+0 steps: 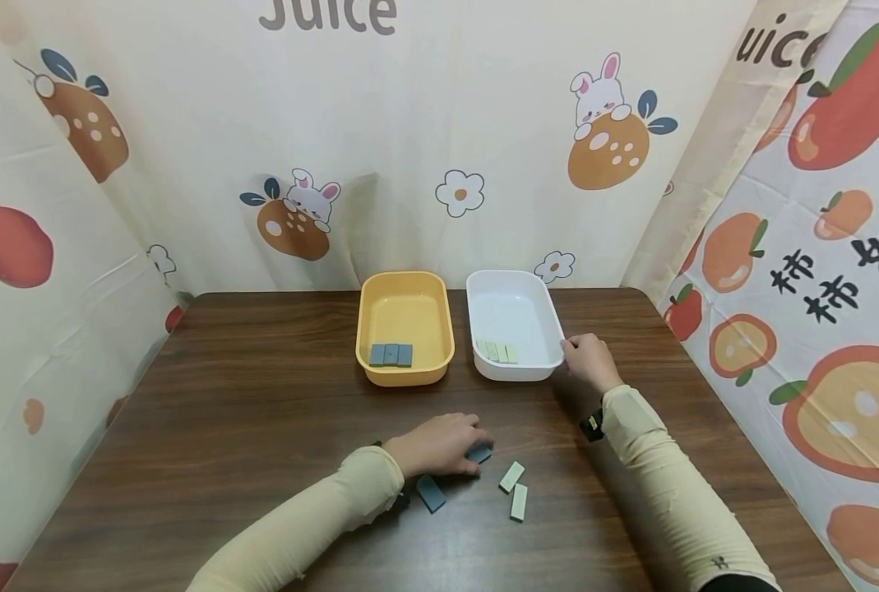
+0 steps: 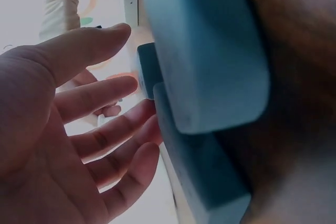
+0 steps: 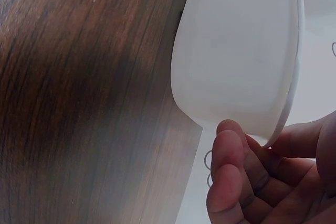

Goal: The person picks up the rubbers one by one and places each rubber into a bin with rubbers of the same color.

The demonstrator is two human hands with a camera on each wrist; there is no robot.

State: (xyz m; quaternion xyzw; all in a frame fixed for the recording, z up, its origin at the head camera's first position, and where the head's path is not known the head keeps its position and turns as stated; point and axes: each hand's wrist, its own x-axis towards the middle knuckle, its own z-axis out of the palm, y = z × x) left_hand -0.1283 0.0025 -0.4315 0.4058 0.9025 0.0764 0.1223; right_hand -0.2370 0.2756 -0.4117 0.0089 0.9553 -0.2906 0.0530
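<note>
My left hand (image 1: pixel 439 446) is low over the table, fingers spread around a blue-grey tile (image 1: pixel 479 453) that it partly covers. Its fingertips are close to the tiles in the left wrist view, where a blue-grey tile (image 2: pixel 210 61) fills the foreground. Another blue-grey tile (image 1: pixel 431 493) lies just below this hand. With thumb and fingers, my right hand (image 1: pixel 591 362) pinches the rim of the white plastic tray (image 1: pixel 520 374) at its near right corner. Pale green tiles (image 1: pixel 501 353) lie in a row inside that tray.
A yellow tray (image 1: pixel 405 377) stands left of the white one, with three blue-grey tiles (image 1: pixel 390 355) side by side at its near end. Two pale green tiles (image 1: pixel 519 502) lie on the brown table (image 1: pixel 261 395), right of the left hand. Printed curtains enclose the table's back and sides.
</note>
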